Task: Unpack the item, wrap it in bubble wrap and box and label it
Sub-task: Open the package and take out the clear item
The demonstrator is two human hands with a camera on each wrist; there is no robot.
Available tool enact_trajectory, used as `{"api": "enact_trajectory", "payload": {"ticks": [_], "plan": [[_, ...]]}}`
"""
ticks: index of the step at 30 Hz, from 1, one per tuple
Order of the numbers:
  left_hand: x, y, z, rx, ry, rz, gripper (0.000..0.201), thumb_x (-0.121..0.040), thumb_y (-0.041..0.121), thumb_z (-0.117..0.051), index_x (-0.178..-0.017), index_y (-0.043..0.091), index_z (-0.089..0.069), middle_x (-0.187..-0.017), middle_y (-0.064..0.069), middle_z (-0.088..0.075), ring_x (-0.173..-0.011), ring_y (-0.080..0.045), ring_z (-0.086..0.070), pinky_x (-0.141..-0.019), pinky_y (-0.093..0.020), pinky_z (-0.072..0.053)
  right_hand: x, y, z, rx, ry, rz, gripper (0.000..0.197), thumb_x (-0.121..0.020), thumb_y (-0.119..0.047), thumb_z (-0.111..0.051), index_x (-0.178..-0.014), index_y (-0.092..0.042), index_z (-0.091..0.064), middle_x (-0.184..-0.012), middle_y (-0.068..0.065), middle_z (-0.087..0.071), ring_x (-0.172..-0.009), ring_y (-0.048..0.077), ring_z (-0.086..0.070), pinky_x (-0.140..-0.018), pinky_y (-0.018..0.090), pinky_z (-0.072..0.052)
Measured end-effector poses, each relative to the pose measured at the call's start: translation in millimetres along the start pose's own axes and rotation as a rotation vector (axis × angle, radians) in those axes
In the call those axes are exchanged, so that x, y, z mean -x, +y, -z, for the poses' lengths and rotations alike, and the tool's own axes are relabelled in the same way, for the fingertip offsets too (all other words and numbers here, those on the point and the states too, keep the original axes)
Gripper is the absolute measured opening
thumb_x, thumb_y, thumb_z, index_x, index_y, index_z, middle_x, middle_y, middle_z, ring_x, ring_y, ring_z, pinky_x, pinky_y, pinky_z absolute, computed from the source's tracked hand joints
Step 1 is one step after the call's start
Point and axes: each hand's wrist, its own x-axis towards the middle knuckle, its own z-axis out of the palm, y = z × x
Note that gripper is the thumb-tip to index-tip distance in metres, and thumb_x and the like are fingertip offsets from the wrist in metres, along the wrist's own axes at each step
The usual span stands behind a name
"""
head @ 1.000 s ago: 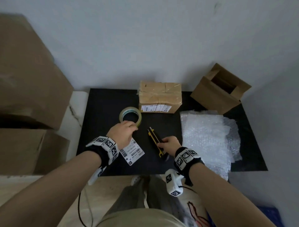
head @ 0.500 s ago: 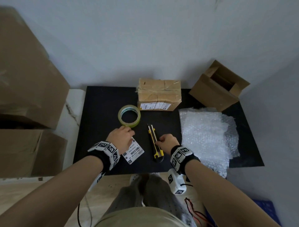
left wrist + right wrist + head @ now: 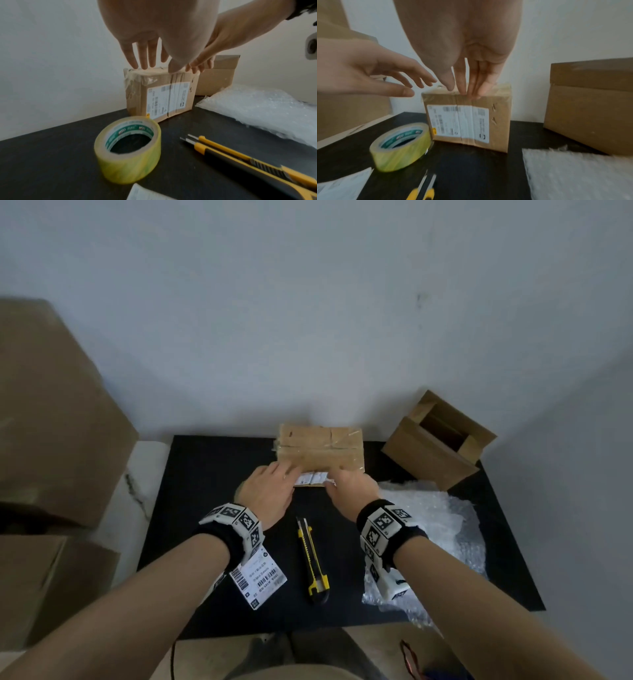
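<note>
A sealed, taped cardboard box [image 3: 322, 448] with a white shipping label on its near face stands at the back of the black mat [image 3: 205, 474]. My left hand [image 3: 274, 484] reaches with straight, spread fingers [image 3: 142, 63] to the box's top left edge; contact is unclear. My right hand [image 3: 346, 484] has straight fingers, and its fingertips [image 3: 471, 92] touch the front top edge of the sealed box [image 3: 467, 119]. Neither hand holds anything. A yellow and black utility knife [image 3: 313, 559] lies free between my wrists.
A yellow tape roll [image 3: 128, 148] lies left of the knife. A loose barcode label [image 3: 258, 577] sits under my left wrist. Bubble wrap [image 3: 435, 529] is spread on the right. An open empty carton [image 3: 438, 440] stands at the back right. Big cartons [image 3: 51, 422] are stacked on the left.
Both hands have moved forward from the label and the knife to the sealed box. The right hand has left the knife, which now lies alone on the mat.
</note>
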Motion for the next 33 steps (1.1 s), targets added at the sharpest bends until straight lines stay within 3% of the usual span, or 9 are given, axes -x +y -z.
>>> {"api": "enact_trajectory", "payload": {"ticks": [4, 6, 11, 15, 21, 27, 30, 33], "plan": [[-22, 7, -1, -0.002, -0.006, -0.015, 0.058, -0.094, 0.011, -0.046, -0.147, 0.016, -0.023, -0.152, -0.002, -0.029, -0.138, -0.018, -0.029, -0.114, -0.031, -0.02, -29, 13, 10, -0.044, 0.122, 0.091, 0.022, -0.096, -0.014, -0.045, -0.111, -0.008, -0.06, -0.117, 0.009, -0.056, -0.096, 0.033, -0.06, -0.077, 0.036, -0.048], [-30, 11, -7, -0.01, -0.023, 0.003, 0.06, -0.095, 0.011, -0.045, -0.148, 0.016, -0.019, -0.154, -0.001, -0.023, -0.141, -0.018, -0.024, -0.116, -0.031, -0.014, -41, 22, 14, -0.039, 0.144, 0.15, 0.026, -0.095, -0.012, -0.046, -0.116, -0.007, -0.06, -0.127, 0.01, -0.053, -0.103, 0.034, -0.057, -0.085, 0.036, -0.044], [-37, 15, -17, 0.01, -0.043, 0.056, 0.059, -0.089, 0.009, -0.053, -0.144, 0.015, -0.033, -0.146, -0.002, -0.038, -0.132, -0.02, -0.036, -0.111, -0.035, -0.026, -66, 46, 17, 0.002, -0.001, 0.152, 0.05, -0.094, -0.028, -0.049, -0.142, -0.018, -0.038, -0.15, 0.005, -0.031, -0.136, 0.026, -0.031, -0.112, 0.04, -0.028], [-46, 16, -11, 0.034, -0.025, 0.054, 0.05, -0.09, 0.008, -0.049, -0.14, 0.013, -0.04, -0.143, -0.004, -0.042, -0.131, -0.021, -0.038, -0.111, -0.033, -0.025, -79, 61, 19, 0.013, -0.049, 0.169, 0.061, -0.092, -0.033, -0.054, -0.146, -0.017, -0.03, -0.153, 0.003, -0.028, -0.139, 0.022, -0.028, -0.115, 0.037, -0.024], [-58, 13, -10, -0.022, -0.098, 0.076, 0.051, -0.094, 0.008, -0.041, -0.144, 0.017, -0.033, -0.143, 0.0, -0.04, -0.134, -0.018, -0.033, -0.113, -0.03, -0.021, -90, 67, 23, -0.003, -0.076, 0.205, 0.057, -0.093, -0.029, -0.053, -0.144, -0.012, -0.033, -0.152, 0.004, -0.03, -0.137, 0.023, -0.031, -0.112, 0.035, -0.028], [-59, 13, -12, -0.051, -0.129, 0.077, 0.055, -0.092, 0.006, -0.043, -0.145, 0.016, -0.031, -0.141, -0.002, -0.041, -0.13, -0.021, -0.036, -0.107, -0.032, -0.03, -102, 58, 23, 0.294, -0.05, 0.321, 0.054, -0.096, -0.045, -0.043, -0.134, -0.007, -0.041, -0.134, 0.013, -0.048, -0.121, 0.03, -0.049, -0.099, 0.038, -0.041], [-58, 13, -14, -0.035, -0.084, 0.074, 0.054, -0.086, 0.002, -0.053, -0.138, 0.013, -0.044, -0.131, -0.005, -0.053, -0.119, -0.025, -0.048, -0.099, -0.035, -0.04, -105, 44, 18, 0.407, -0.025, 0.31, 0.058, -0.094, -0.05, -0.043, -0.124, -0.001, -0.046, -0.119, 0.019, -0.057, -0.105, 0.034, -0.058, -0.087, 0.04, -0.047], [-55, 11, -18, -0.082, -0.016, 0.036, 0.063, -0.057, 0.0, -0.08, -0.117, 0.011, -0.064, -0.105, -0.004, -0.067, -0.092, -0.023, -0.063, -0.073, -0.033, -0.055, -105, 28, 15, 0.506, -0.023, 0.274, 0.041, -0.099, -0.026, -0.037, -0.122, 0.007, -0.042, -0.114, 0.028, -0.057, -0.096, 0.038, -0.06, -0.075, 0.04, -0.048]]}}
